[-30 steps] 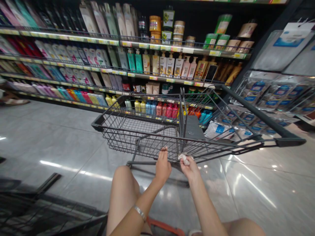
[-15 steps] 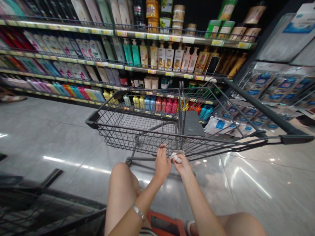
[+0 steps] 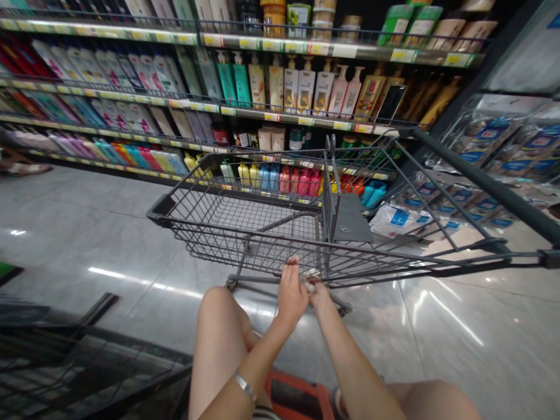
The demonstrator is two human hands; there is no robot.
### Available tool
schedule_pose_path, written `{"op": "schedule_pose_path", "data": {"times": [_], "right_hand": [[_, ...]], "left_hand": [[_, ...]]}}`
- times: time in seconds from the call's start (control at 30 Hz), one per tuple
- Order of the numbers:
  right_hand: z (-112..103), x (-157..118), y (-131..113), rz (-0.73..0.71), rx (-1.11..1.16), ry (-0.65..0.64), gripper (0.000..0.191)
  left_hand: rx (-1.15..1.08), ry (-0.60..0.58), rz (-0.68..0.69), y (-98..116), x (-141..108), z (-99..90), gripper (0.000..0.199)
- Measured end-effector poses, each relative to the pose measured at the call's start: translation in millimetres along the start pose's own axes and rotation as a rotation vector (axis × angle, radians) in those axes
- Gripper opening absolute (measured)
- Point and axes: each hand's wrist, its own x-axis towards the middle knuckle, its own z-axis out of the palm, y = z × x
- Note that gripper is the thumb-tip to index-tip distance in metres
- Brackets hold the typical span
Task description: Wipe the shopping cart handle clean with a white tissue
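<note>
A crumpled white cloth (image 3: 310, 284), perhaps a wipe, is pinched in the fingers of my right hand (image 3: 320, 294). Close on its left is my left hand (image 3: 293, 294), its fingers stretched forward near the cart's side and its thumb near the cloth. Whether the left fingertips touch the wires, I cannot tell. Both hands are in front of the near side of a dark wire shopping cart (image 3: 258, 233), which stands sideways to me with its handle (image 3: 494, 186) to the right. A grey folding seat flap (image 3: 350, 219) shows inside it.
Behind the cart, shelves (image 3: 271, 114) hold rows of pump bottles, jars and tubes. A phone (image 3: 391, 104) leans on one shelf. Packaged goods (image 3: 485, 140) hang at right. Another dark wire cart (image 3: 100, 361) is at lower left, and an orange-red frame (image 3: 301, 388) is below me.
My right hand has moved slightly left and closer to my left hand, with the cloth still in it. The view has shifted a little, and the cart appears slightly larger.
</note>
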Motion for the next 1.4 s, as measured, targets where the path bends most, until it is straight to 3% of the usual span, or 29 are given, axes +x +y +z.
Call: {"op": "schedule_pose_path", "data": {"times": [0.2,0.33,0.43,0.5,0.97,1.1,1.27,1.4], "right_hand": [[7.4,-3.3,-2.7,0.148,-0.081,0.169,0.031],[13.4,-8.9,-2.9,0.149,-0.089,0.241,0.032],[18.4,-16.5,-4.1,0.098,-0.05,0.275,0.016],[21.8,-23.3,-6.5,0.043,-0.004,0.259,0.009],[25.3,-86.3,-39.8,-0.243,0.191,-0.064,0.022],[24.9,-95.9,-56.1,-0.224,0.196,-0.096,0.019],[28.9,-115.1,-74.2,-0.308,0.277,-0.15,0.018],[31.5,-123.0,-74.1,-0.35,0.258,-0.122,0.016]], "left_hand": [[0.008,0.001,0.02,0.3,1.2,1.0,0.075],[0.013,0.012,0.036,-2.7,1.6,2.9,0.076],[0.015,0.004,0.051,-5.4,2.8,2.4,0.076],[0.009,-0.011,0.062,-6.6,3.7,1.1,0.075],[-0.04,0.002,0.005,-0.3,6.9,1.4,0.073],[-0.015,-0.016,0.015,-0.9,7.1,-0.7,0.074],[-0.01,-0.031,0.032,-2.5,7.7,-2.6,0.075],[-0.019,-0.024,0.018,-1.4,8.4,-1.8,0.072]]}}
